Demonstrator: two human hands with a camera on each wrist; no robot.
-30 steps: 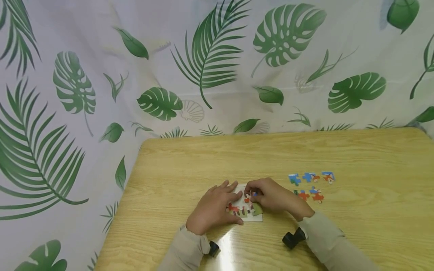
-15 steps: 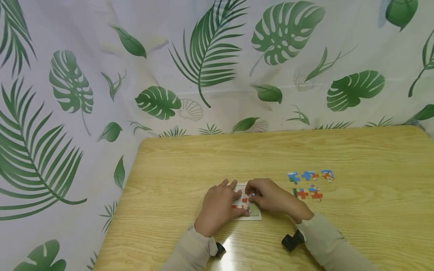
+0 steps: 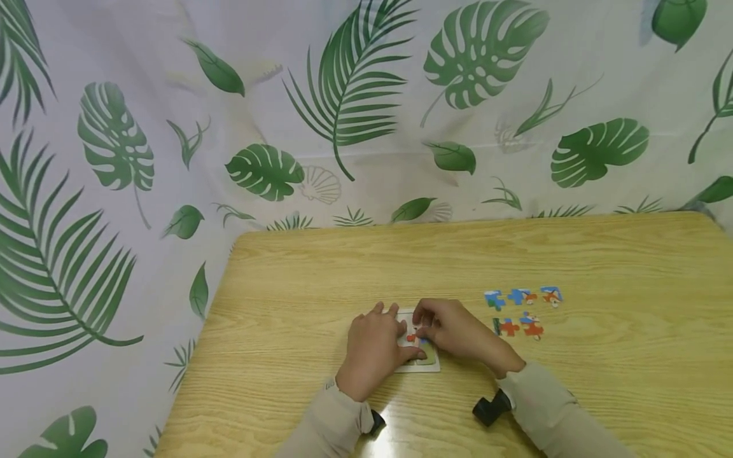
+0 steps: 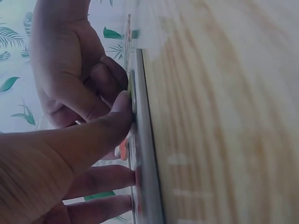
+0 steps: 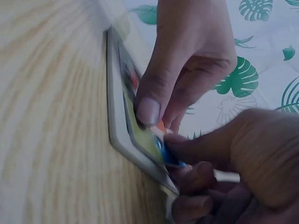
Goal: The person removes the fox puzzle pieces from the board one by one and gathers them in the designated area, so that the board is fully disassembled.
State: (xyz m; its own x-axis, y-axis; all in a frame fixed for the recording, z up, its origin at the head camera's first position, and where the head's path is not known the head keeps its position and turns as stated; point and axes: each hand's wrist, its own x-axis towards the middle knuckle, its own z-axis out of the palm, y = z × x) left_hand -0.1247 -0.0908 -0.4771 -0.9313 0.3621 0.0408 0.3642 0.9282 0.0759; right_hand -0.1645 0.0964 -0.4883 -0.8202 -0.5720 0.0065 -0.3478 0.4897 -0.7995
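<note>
A small white puzzle board [image 3: 433, 367] with a few joined jigsaw pieces lies on the table. My left hand [image 3: 371, 348] rests over its left part, fingers spread, and the thumb [image 5: 149, 109] presses a green piece [image 5: 142, 140] at the near edge. From the right, my right hand [image 3: 453, 331] pinches a jigsaw piece [image 5: 169, 155] with blue and orange on it between thumb and fingers. That piece sits at the board's right part, against the green piece; whether it is interlocked I cannot tell. The left palm hides much of the board.
Several loose jigsaw pieces lie right of the board in two rows: a blue one [image 3: 494, 299], one with a fox face [image 3: 551, 296], red ones [image 3: 533, 327]. The wooden table [image 3: 321, 273] meets a leaf-print cloth [image 3: 366, 127] at the back.
My left hand has slid right, its thumb now over the green piece near the right hand. The right hand stays at the same spot with its piece, which has come slightly lower.
</note>
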